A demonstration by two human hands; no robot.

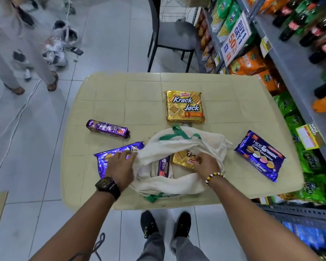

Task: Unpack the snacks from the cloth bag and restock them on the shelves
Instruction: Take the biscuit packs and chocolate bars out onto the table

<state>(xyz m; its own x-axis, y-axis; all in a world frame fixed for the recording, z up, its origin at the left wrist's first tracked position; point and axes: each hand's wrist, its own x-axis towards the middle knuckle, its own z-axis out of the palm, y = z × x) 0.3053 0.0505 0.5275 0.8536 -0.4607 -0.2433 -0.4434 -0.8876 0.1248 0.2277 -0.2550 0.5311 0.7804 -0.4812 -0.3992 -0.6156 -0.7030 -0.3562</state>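
Observation:
A white cloth bag [179, 146] with green handles lies open on the beige table [120, 95]. My left hand [120, 164] grips the bag's left rim. My right hand [205, 162] pinches a gold Krack Jack pack [183, 159] inside the bag. A purple Hide & Seek pack [164, 166] also sits inside. On the table lie a gold Krack Jack pack [184, 106], a purple roll [108, 129], a blue-purple pack [105, 157] under my left hand, and a blue Hide & Seek pack [260, 155] at the right.
Shelves [290, 59] with snack bags and bottles run along the right. A grey chair [173, 36] stands behind the table. Another person's legs [17, 53] and a white cable are on the tiled floor at the left. My feet are below the table's near edge.

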